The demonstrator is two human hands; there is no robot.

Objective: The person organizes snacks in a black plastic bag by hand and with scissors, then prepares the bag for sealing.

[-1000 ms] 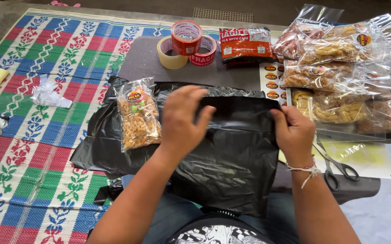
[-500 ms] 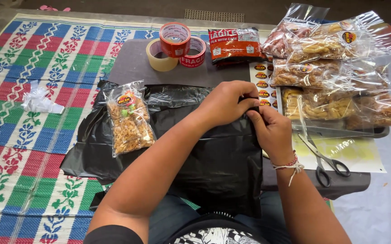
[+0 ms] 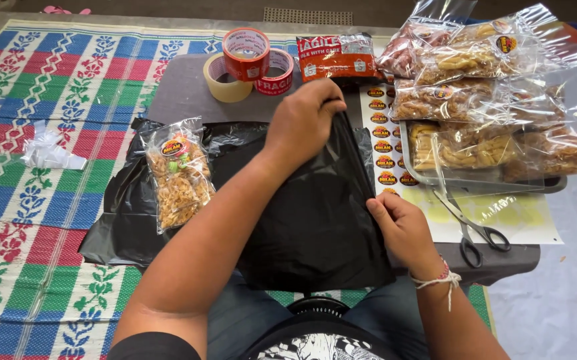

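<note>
Black plastic mailer bag (image 3: 315, 220), lying flat just right of the snack packet (image 3: 176, 175): left hand (image 3: 305, 120) pinches its far edge, right hand (image 3: 400, 227) apparently presses its right edge, mid-smoothing or opening; next, a parted mouth seems needed.

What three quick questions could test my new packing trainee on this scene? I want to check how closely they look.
1. True or false: the left hand grips the far edge of the black plastic bag.
2. Where does the right hand rest? A on the scissors; B on the bag's right edge; C on the tape rolls.
3. What lies on the black plastic left of the arms?

Key: 1 true; 2 B; 3 a clear snack packet.
</note>
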